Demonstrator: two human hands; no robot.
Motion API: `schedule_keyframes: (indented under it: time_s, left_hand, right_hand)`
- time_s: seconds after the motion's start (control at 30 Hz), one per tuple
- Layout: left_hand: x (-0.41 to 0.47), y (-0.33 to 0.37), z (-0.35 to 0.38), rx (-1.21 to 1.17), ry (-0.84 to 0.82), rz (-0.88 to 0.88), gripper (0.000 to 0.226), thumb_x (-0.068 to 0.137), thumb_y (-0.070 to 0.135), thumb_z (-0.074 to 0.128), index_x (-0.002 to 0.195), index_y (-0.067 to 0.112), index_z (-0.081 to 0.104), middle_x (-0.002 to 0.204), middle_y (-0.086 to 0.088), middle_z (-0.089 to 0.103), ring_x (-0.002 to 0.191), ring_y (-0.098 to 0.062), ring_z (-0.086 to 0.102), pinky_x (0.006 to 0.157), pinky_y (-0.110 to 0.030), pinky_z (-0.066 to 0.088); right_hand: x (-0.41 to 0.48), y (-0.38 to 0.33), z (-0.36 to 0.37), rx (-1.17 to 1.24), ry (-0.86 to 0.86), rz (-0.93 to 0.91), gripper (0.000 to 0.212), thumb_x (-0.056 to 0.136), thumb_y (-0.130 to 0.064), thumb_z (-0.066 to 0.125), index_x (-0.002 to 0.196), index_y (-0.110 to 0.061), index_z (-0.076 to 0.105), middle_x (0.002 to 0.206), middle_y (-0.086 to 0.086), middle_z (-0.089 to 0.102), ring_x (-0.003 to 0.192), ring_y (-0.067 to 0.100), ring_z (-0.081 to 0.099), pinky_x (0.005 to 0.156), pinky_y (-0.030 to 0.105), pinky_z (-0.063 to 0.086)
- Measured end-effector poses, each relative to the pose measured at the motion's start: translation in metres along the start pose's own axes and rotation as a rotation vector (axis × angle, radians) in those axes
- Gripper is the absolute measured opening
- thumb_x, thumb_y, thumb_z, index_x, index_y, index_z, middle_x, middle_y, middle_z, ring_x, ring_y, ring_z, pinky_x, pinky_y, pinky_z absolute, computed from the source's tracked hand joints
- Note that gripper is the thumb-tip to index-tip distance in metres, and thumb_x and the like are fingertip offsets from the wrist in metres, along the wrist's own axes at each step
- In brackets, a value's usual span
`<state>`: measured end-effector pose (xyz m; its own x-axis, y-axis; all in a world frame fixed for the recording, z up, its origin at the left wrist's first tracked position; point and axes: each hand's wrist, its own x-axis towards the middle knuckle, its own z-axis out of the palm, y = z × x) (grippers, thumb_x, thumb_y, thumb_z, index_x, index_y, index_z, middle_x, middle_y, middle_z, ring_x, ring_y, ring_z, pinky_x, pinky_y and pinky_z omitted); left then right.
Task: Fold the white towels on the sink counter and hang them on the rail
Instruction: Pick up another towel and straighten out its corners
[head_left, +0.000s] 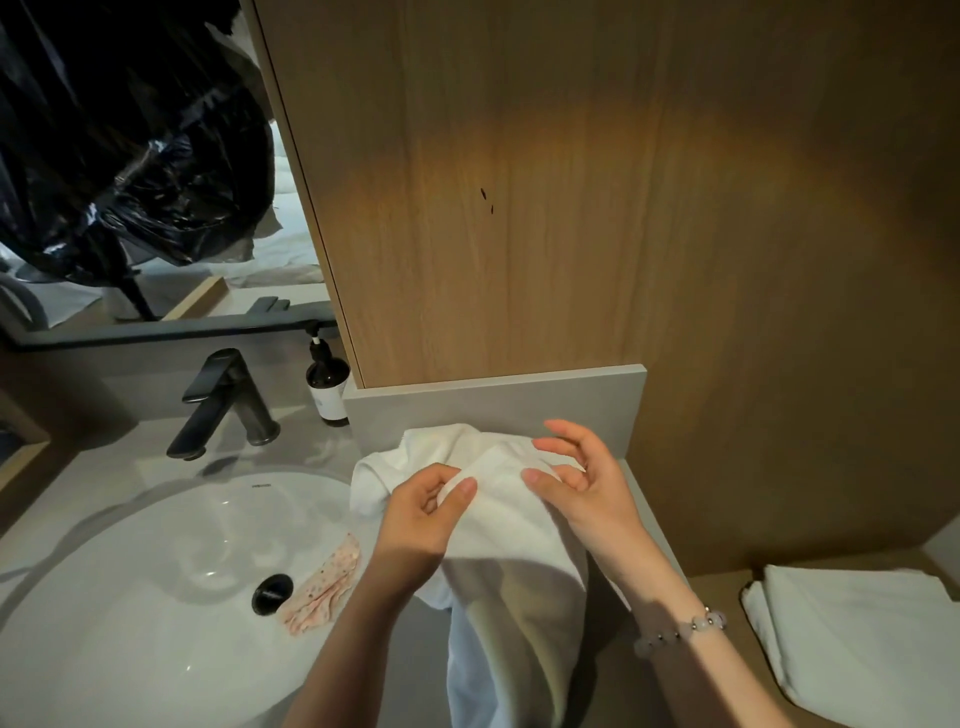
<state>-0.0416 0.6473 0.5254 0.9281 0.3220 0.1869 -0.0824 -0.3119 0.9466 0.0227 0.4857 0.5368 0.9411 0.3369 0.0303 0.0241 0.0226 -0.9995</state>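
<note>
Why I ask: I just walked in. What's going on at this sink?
A person is handling a white towel on the counter beside the sink. The left hand pinches a fold of it; the right hand touches it with loose fingers. Its lower part hangs off the front. A folded towel lies to the right.

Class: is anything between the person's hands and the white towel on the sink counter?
Nothing visible. The left hand pinches the crumpled white terry towel directly, and the right hand touches it; the pink patterned cloth lies apart on the white basin.
</note>
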Motion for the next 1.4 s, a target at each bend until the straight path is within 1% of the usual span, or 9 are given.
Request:
schedule_keyframes:
  time_s: [0.17,0.27,0.4,0.5,0.63,0.77,1.07,1.2,1.4]
  left_hand:
    - [-0.002,-0.007,-0.018,-0.009,0.046,-0.014,0.017,0.082,0.031,0.057,0.082,0.016,0.065,0.082,0.010,0.066,0.081,-0.009,0.060,0.078,-0.024,0.048]
    - [-0.002,-0.012,-0.034,-0.037,0.083,-0.087,0.012,0.084,0.028,0.058,0.078,0.021,0.066,0.082,0.005,0.067,0.080,-0.012,0.060,0.077,-0.027,0.046]
    - [0.000,0.003,-0.046,-0.021,-0.016,-0.159,0.018,0.090,0.028,0.060,0.075,0.020,0.064,0.069,-0.005,0.050,0.061,-0.011,0.044,0.055,-0.014,0.035]
    - [0.011,0.017,-0.046,0.059,-0.033,-0.150,0.025,0.092,0.032,0.057,0.083,0.011,0.067,0.073,-0.006,0.052,0.068,-0.015,0.048,0.059,-0.020,0.037]
    - [0.018,0.029,-0.044,0.166,-0.041,-0.097,0.030,0.091,0.031,0.059,0.081,0.005,0.068,0.069,-0.001,0.061,0.060,-0.005,0.055,0.057,-0.016,0.041]
    - [0.018,0.032,-0.044,0.213,0.111,-0.031,0.027,0.094,0.020,0.054,0.068,0.021,0.063,0.064,0.007,0.060,0.055,0.006,0.053,0.054,-0.008,0.039]
    - [0.026,0.034,-0.103,0.172,0.559,-0.091,0.026,0.098,0.032,0.043,0.085,0.017,0.060,0.077,0.003,0.057,0.077,-0.017,0.053,0.065,-0.028,0.039]
    - [0.025,0.023,-0.137,0.177,0.718,-0.176,0.028,0.098,0.035,0.042,0.100,0.012,0.058,0.086,-0.002,0.057,0.093,-0.024,0.052,0.082,-0.036,0.038]
    - [0.013,0.016,-0.169,0.143,0.877,-0.288,0.027,0.098,0.035,0.042,0.107,0.015,0.058,0.100,-0.007,0.053,0.098,-0.025,0.048,0.089,-0.039,0.035]
  right_hand:
    - [0.002,0.003,-0.006,-0.292,-0.253,0.090,0.011,0.083,-0.023,0.070,0.093,-0.025,0.069,0.073,-0.012,0.061,0.072,0.006,0.057,0.064,0.015,0.043]
    - [0.004,0.008,-0.011,-0.323,-0.269,0.034,0.038,0.089,-0.022,0.064,0.051,-0.027,0.060,0.046,-0.011,0.037,0.048,0.005,0.036,0.056,0.020,0.034]
    - [0.005,0.002,-0.002,-0.289,-0.269,-0.052,0.016,0.090,-0.020,0.061,0.077,-0.015,0.067,0.060,-0.002,0.053,0.059,0.005,0.047,0.063,0.021,0.038]
    - [0.009,0.003,0.012,-0.310,-0.286,-0.122,0.006,0.088,-0.019,0.064,0.085,-0.018,0.069,0.082,0.008,0.064,0.076,0.013,0.055,0.074,0.023,0.042]
    - [0.008,0.000,0.021,-0.343,-0.304,-0.194,0.010,0.087,-0.018,0.066,0.080,-0.024,0.068,0.074,0.016,0.058,0.067,0.012,0.048,0.067,0.025,0.039]
    - [0.004,-0.002,0.024,-0.341,-0.415,-0.135,0.005,0.089,-0.027,0.063,0.084,-0.026,0.064,0.067,-0.012,0.063,0.062,0.000,0.056,0.062,0.018,0.040]
    - [0.000,0.015,0.005,-0.493,-0.494,0.038,0.073,0.062,-0.069,0.067,0.067,0.003,0.056,0.065,0.008,0.041,0.061,0.020,0.043,0.059,0.029,0.028]
    - [0.006,0.011,-0.009,-0.497,-0.455,0.066,0.042,0.080,-0.044,0.068,0.059,-0.011,0.053,0.052,-0.004,0.041,0.050,0.006,0.043,0.053,0.018,0.032]
    - [0.016,0.005,-0.033,-0.435,-0.323,0.002,0.053,0.082,-0.032,0.068,0.046,-0.020,0.032,0.044,-0.009,0.025,0.043,0.005,0.025,0.048,0.013,0.028]
